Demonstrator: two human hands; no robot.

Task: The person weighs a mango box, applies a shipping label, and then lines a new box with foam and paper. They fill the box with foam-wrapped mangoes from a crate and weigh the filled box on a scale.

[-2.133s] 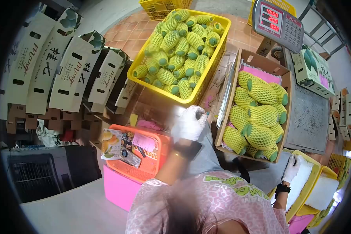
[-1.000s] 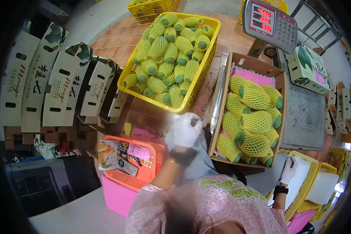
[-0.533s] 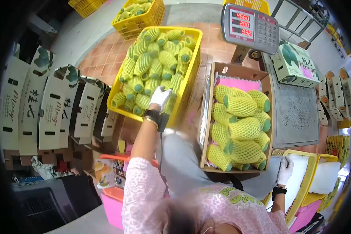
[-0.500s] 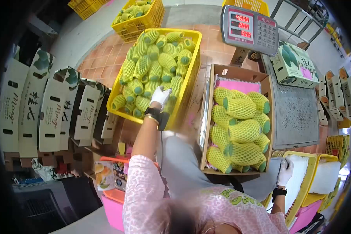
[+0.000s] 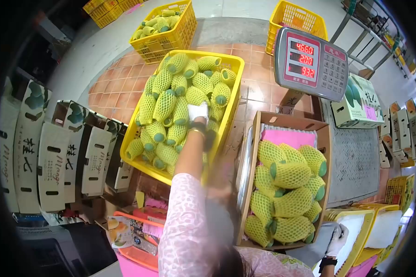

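My left hand (image 5: 198,112), in a white glove, reaches into a yellow crate (image 5: 239,76) full of green mangoes in yellow foam nets. It touches the mangoes near the crate's right side; its fingertips are hidden among them. My right hand (image 5: 338,240), also gloved, rests on my knee at the lower right, fingers apart and holding nothing. Between the hands stands an open cardboard box (image 5: 326,184) with several netted mangoes (image 5: 293,203) piled over a pink liner (image 5: 286,137).
Behind the box, a scale display (image 5: 311,63) shows red digits beside a metal platform (image 5: 353,157). A printed mango carton (image 5: 358,101) sits on the platform. Folded cartons (image 5: 55,161) line the left. Another crate of mangoes (image 5: 164,39) stands at the back.
My left hand has gone farther right and deeper among the mangoes. The camera view has tilted, so the crate and box appear lower. My right hand stays on the knee.
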